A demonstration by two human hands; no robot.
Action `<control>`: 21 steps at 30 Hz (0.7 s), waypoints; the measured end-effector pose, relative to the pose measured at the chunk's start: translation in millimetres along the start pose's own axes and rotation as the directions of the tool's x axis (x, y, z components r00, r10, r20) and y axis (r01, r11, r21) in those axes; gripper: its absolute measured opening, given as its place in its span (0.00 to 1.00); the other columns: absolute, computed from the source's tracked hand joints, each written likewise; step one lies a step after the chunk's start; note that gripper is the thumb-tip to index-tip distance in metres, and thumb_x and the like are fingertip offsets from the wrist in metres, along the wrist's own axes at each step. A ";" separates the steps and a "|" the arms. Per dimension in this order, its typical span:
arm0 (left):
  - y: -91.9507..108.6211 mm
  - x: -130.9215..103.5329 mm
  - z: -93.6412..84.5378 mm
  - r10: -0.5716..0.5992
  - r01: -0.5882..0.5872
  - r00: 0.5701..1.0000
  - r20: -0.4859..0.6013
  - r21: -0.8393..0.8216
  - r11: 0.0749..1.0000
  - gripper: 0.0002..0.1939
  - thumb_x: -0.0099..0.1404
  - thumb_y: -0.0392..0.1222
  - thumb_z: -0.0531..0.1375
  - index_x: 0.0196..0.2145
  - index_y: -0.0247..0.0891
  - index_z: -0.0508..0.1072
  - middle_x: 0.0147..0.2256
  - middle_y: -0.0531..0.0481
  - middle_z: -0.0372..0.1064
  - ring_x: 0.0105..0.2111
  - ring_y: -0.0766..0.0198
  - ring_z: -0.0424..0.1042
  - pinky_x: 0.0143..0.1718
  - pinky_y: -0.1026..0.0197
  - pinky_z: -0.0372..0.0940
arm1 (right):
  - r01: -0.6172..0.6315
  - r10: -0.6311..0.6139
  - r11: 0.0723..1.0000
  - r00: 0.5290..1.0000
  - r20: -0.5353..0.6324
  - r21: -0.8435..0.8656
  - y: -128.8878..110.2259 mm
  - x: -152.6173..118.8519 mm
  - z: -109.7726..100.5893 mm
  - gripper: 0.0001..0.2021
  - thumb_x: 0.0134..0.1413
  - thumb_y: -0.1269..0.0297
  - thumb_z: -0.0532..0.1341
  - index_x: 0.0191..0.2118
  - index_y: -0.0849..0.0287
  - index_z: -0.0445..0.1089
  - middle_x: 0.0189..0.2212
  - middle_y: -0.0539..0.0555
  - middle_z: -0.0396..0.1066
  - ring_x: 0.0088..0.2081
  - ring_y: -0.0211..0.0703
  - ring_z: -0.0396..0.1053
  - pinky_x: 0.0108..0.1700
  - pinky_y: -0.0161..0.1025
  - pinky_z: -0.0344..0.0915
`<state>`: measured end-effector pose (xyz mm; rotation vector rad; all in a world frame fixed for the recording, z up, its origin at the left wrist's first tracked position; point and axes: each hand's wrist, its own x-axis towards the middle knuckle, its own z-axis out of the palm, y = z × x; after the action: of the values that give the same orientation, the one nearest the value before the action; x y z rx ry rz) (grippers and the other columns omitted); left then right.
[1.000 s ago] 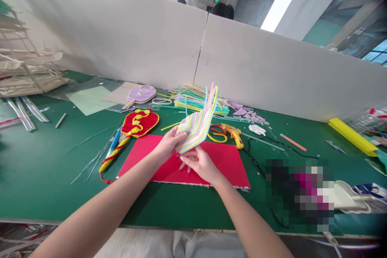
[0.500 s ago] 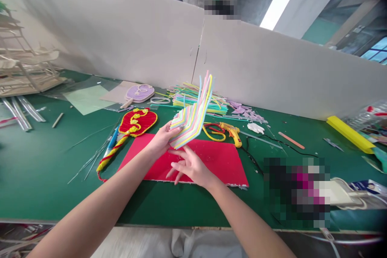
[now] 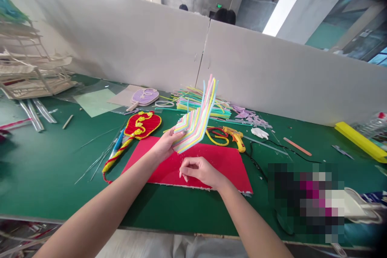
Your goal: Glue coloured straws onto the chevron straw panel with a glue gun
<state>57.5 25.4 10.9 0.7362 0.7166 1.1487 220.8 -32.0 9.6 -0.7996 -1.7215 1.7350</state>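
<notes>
My left hand (image 3: 167, 144) grips a striped piece of bent pastel strips (image 3: 195, 127) by its lower left edge, above a red board (image 3: 223, 163). Its pink, yellow and blue ends stick up at the upper right. My right hand (image 3: 198, 170) is over the board, below the striped piece and apart from it, with fingers curled and fingertips together. Whether something small is between those fingertips cannot be made out. Left of the board lies a red fan (image 3: 148, 124) with a yellow and red twisted handle.
Behind are a pile of coloured strips (image 3: 202, 102), a purple fan (image 3: 145, 96) and purple scraps (image 3: 249, 117). A yellow glue gun (image 3: 236, 138) with a black cable lies behind the board's right side. A white partition (image 3: 256, 72) borders the green table (image 3: 54, 177).
My right hand has drawn away from the striped piece and its spread fingers have curled together. My left hand still holds the piece. The whole view has shifted slightly.
</notes>
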 end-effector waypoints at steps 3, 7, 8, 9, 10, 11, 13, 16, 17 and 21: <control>0.8 1.1 -0.7 -0.008 0.006 0.999 -0.046 -0.048 0.999 0.14 0.52 0.35 0.68 0.38 0.36 0.75 0.37 0.47 0.78 0.33 0.61 0.77 0.32 0.67 0.71 | 0.019 -0.013 0.997 0.997 -0.073 0.069 -0.4 -0.1 -3.6 0.14 0.52 0.53 0.64 0.27 0.59 0.70 0.24 0.48 0.68 0.27 0.35 0.66 0.35 0.37 0.64; 2.9 -0.8 2.1 -0.032 0.025 0.996 -0.078 -0.092 0.995 0.10 0.55 0.34 0.66 0.37 0.35 0.76 0.34 0.48 0.78 0.29 0.64 0.76 0.30 0.67 0.71 | 0.025 0.030 0.963 0.980 -0.197 0.270 6.9 5.0 -4.3 0.17 0.48 0.57 0.67 0.43 0.56 0.69 0.41 0.53 0.72 0.30 0.36 0.71 0.31 0.36 0.68; 3.3 -1.8 3.3 -0.032 0.025 0.997 -0.072 -0.100 0.995 0.10 0.55 0.34 0.66 0.37 0.34 0.76 0.34 0.48 0.78 0.28 0.64 0.76 0.30 0.67 0.71 | 0.018 0.046 0.948 0.980 -0.194 0.318 8.3 6.3 -2.7 0.20 0.48 0.57 0.67 0.47 0.54 0.67 0.47 0.54 0.69 0.31 0.37 0.72 0.30 0.36 0.68; 3.6 -2.9 4.6 -0.029 0.023 0.998 -0.062 -0.106 0.994 0.10 0.54 0.33 0.66 0.36 0.34 0.76 0.33 0.47 0.78 0.28 0.63 0.76 0.30 0.67 0.71 | 0.001 0.063 0.934 0.984 -0.168 0.356 9.2 7.3 -0.4 0.22 0.49 0.58 0.66 0.50 0.52 0.65 0.52 0.54 0.67 0.32 0.37 0.73 0.30 0.36 0.69; 3.7 -3.9 5.8 -0.027 0.022 0.998 -0.048 -0.110 0.994 0.10 0.54 0.33 0.66 0.36 0.34 0.76 0.33 0.47 0.78 0.29 0.63 0.76 0.30 0.67 0.71 | -0.022 0.077 0.923 0.989 -0.128 0.384 9.6 7.9 2.4 0.23 0.49 0.59 0.66 0.52 0.50 0.63 0.55 0.54 0.65 0.32 0.37 0.74 0.30 0.36 0.69; 3.6 -4.8 6.8 -0.027 0.023 0.999 -0.033 -0.111 0.994 0.10 0.54 0.33 0.66 0.36 0.34 0.76 0.33 0.47 0.78 0.29 0.63 0.76 0.31 0.67 0.72 | -0.049 0.087 0.914 0.993 -0.078 0.403 9.6 8.2 5.3 0.24 0.50 0.59 0.66 0.53 0.49 0.62 0.55 0.54 0.64 0.32 0.37 0.74 0.31 0.36 0.70; 3.1 -6.1 8.2 -0.029 0.028 1.000 -0.008 -0.105 0.994 0.10 0.54 0.33 0.67 0.36 0.33 0.76 0.33 0.46 0.78 0.29 0.62 0.76 0.31 0.67 0.71 | -0.104 0.102 0.902 0.994 0.028 0.419 8.8 8.0 10.2 0.26 0.50 0.60 0.66 0.55 0.49 0.60 0.53 0.55 0.67 0.32 0.37 0.74 0.33 0.36 0.70; 2.9 -6.5 8.6 -0.041 0.041 0.999 0.000 -0.087 0.995 0.10 0.54 0.34 0.67 0.36 0.33 0.76 0.33 0.46 0.78 0.30 0.62 0.77 0.31 0.68 0.71 | -0.158 0.124 0.900 0.986 0.108 0.406 6.6 5.9 11.4 0.29 0.50 0.59 0.66 0.57 0.54 0.59 0.38 0.52 0.74 0.31 0.38 0.73 0.36 0.38 0.69; 3.2 -6.3 8.5 -0.042 0.041 0.999 -0.007 -0.084 0.996 0.11 0.54 0.34 0.67 0.37 0.33 0.76 0.33 0.46 0.78 0.30 0.62 0.77 0.31 0.68 0.71 | -0.164 0.129 0.908 0.985 0.114 0.385 5.7 4.7 9.7 0.28 0.50 0.58 0.66 0.56 0.57 0.60 0.33 0.51 0.74 0.30 0.37 0.73 0.36 0.38 0.68; 5.1 -4.9 7.7 -0.023 0.019 0.999 -0.046 -0.097 0.995 0.13 0.54 0.34 0.67 0.39 0.34 0.75 0.34 0.47 0.78 0.31 0.63 0.77 0.33 0.67 0.72 | -0.088 0.078 0.963 0.996 0.049 0.256 2.7 -0.1 -3.7 0.17 0.53 0.51 0.63 0.40 0.61 0.72 0.24 0.47 0.69 0.25 0.32 0.66 0.32 0.34 0.63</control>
<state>59.8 20.8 19.9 0.6204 0.7019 1.1766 223.7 -29.7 6.9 -0.7339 -1.4627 1.9923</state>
